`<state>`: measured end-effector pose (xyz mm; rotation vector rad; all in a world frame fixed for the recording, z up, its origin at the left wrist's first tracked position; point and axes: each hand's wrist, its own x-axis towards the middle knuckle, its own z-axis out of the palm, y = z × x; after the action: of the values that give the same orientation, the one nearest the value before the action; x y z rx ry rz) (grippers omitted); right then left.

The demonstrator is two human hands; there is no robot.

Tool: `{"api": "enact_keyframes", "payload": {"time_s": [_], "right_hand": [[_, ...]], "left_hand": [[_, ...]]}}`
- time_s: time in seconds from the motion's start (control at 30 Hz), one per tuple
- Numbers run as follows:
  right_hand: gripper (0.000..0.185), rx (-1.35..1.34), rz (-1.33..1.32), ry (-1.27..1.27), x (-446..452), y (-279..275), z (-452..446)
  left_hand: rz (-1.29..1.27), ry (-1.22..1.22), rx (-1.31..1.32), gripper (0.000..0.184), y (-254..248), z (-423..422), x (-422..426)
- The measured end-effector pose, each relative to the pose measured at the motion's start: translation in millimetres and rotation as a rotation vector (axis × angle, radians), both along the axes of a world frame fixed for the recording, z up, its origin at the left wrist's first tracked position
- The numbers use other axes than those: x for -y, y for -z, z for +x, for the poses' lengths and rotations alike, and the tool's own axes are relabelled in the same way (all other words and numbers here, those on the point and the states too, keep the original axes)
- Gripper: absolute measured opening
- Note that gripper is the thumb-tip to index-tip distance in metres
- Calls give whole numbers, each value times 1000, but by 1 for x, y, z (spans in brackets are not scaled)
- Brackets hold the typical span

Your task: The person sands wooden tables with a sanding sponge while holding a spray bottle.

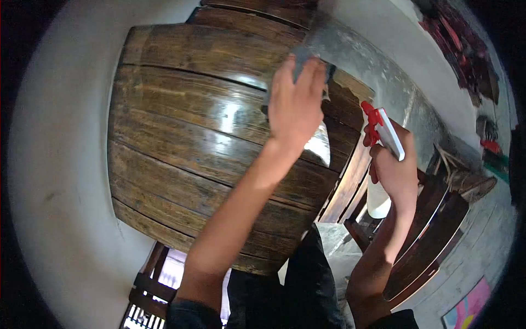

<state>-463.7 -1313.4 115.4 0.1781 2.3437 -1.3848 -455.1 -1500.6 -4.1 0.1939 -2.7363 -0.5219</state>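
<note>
My left hand (pixel 296 109) presses a grey cloth (pixel 302 60) onto the slatted wooden table (pixel 181 109), near its far right side. The fingers lie over the cloth and hide much of it. Beyond the table's right edge, my right hand (pixel 397 170) grips a spray bottle (pixel 378 202) around its neck. The bottle has a red and white trigger head (pixel 390 134) and a pale body below the hand. A wet-looking, shiny patch (pixel 316 147) lies on the wood just below my left hand.
A pale wall (pixel 60 164) runs along the table's left side. Dark wooden chairs stand at the lower left (pixel 150 288) and lower right (pixel 424 236). A colourful picture (pixel 468 307) lies on the grey floor at the bottom right. Dark red items hang or lean at the upper right.
</note>
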Motion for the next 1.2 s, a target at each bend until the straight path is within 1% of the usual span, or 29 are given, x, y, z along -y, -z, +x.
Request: {"api": "enact_keyframes", "payload": {"time_s": [0.03,0.1,0.17,0.23,0.27,0.3,0.33,0.37,0.4,0.47,0.53,0.6,0.63,0.73,0.77,0.8,0.83,0.87,0.9,0.93,1.0,1.07,1.1,1.13,1.2], "right_hand": [[49,-23,89,10,-19,7,0],[51,-13,105,45,-41,12,5],[51,-20,162,66,-68,22,11],[50,101,204,130,-59,0,17],[50,102,205,128,-61,2,21],[50,55,185,121,-62,6,25],[49,8,164,110,-57,8,29],[51,31,200,109,-50,5,32],[50,78,174,74,-40,0,34],[48,102,161,41,-10,-1,42],[46,107,164,-5,39,-5,50],[46,67,49,-83,69,0,52],[45,62,157,-198,95,-6,51],[44,11,90,-308,168,0,59],[43,-4,65,-341,192,1,60],[42,26,91,-429,217,-2,58],[42,41,104,-479,241,-8,60],[42,55,116,-530,265,-13,61],[43,99,49,-498,286,-22,66],[44,140,-12,-460,301,-27,69],[45,106,-36,-443,311,-25,71],[46,87,-52,-485,309,-30,73],[46,97,-49,-478,300,-26,74],[46,6,-28,-506,287,-20,75],[46,-77,-13,-517,256,-9,76]], "left_hand": [[-11,9,-69,51,-2,-2,-26],[-14,32,-71,53,-2,-9,-59],[14,39,-91,56,0,-8,-73],[14,75,-94,56,0,-4,-71],[10,102,-98,56,0,-2,-67],[9,95,-94,56,0,1,-63],[34,146,-89,55,-1,3,-58],[59,192,-84,55,-3,7,-51],[50,217,-59,56,-1,10,-44],[56,222,-74,56,4,24,-15],[44,180,-73,58,1,41,28],[123,151,-44,61,-3,59,75],[107,73,-73,63,-2,66,102],[95,-81,-101,59,-6,95,196],[80,-158,-103,57,-8,106,223],[64,-234,-103,56,-9,117,247],[60,-250,-107,56,-7,125,273],[-27,-269,-127,55,-6,130,297],[-112,-285,-146,54,-5,135,315],[-107,-290,-156,54,-8,136,326],[30,-307,-99,53,-10,137,344],[32,-306,-138,51,3,135,353],[-45,-311,-178,46,4,134,349],[-126,-311,-217,41,4,133,345],[-141,-282,-223,37,5,132,325]]}}
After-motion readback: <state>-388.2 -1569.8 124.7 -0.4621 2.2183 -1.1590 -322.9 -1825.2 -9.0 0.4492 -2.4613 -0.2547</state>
